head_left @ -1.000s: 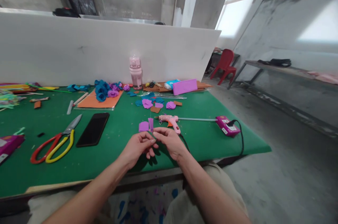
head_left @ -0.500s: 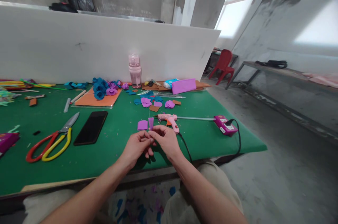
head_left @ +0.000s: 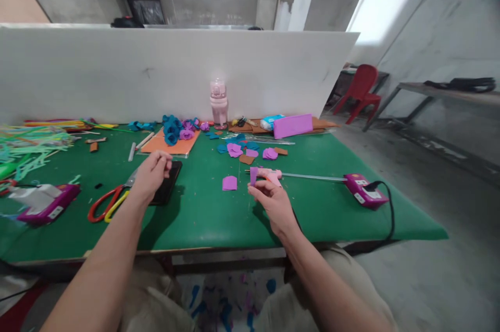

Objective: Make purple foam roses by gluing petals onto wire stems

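Purple strip [head_left: 253,174] juts beyond right hand [head_left: 275,206], thumb and fingers pinching its near end; left hand [head_left: 150,174] well apart, fingers curled, grip unclear.

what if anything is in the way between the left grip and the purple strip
Nothing visible blocks the way. The left grip appears over the phone; between it and the strip, in this view, the purple square lies flat on the table. The right grip pinches the strip.
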Tool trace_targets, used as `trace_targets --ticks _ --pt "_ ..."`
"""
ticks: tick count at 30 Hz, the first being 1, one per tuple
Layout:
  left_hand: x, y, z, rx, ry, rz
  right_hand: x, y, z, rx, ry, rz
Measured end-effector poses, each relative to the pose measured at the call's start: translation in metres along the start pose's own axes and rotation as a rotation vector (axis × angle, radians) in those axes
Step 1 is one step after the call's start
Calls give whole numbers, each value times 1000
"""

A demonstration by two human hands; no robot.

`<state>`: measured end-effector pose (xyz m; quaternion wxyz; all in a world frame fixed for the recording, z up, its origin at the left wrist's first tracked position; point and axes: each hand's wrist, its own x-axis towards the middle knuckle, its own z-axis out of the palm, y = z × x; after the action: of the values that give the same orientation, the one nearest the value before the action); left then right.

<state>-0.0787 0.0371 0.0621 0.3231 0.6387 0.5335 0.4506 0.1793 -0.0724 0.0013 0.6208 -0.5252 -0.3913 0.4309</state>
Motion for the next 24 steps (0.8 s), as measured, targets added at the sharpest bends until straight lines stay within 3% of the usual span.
trace_targets --ticks 2,4,10,13,16,18,20,21,24 --pt "-4 -1 0 -387 -226 -79 -1 0 3 7 -17 14" --pt "-13 0 5 -622 -473 -132 -1 0 5 15 -39 29" --pt "-37 -7 20 -904 -1029 -10 -1 0 6 -13 -98 49" --pt "-45 -10 26 -951 -1133 1 -2 -1 5 -23 -107 43" --pt "-48 -6 32 -908 -1069 -21 -4 -1 4 -38 -108 43" --pt "-44 -2 33 -752 -894 -59 -4 -1 3 -46 -111 41" --pt "-31 -2 29 -424 -648 -98 -4 0 3 -52 -118 44" --pt "-22 -3 25 -186 -553 -113 -4 0 3 -56 -123 45" --pt "10 -20 8 597 -125 -57 -4 2 3 -73 -128 33"
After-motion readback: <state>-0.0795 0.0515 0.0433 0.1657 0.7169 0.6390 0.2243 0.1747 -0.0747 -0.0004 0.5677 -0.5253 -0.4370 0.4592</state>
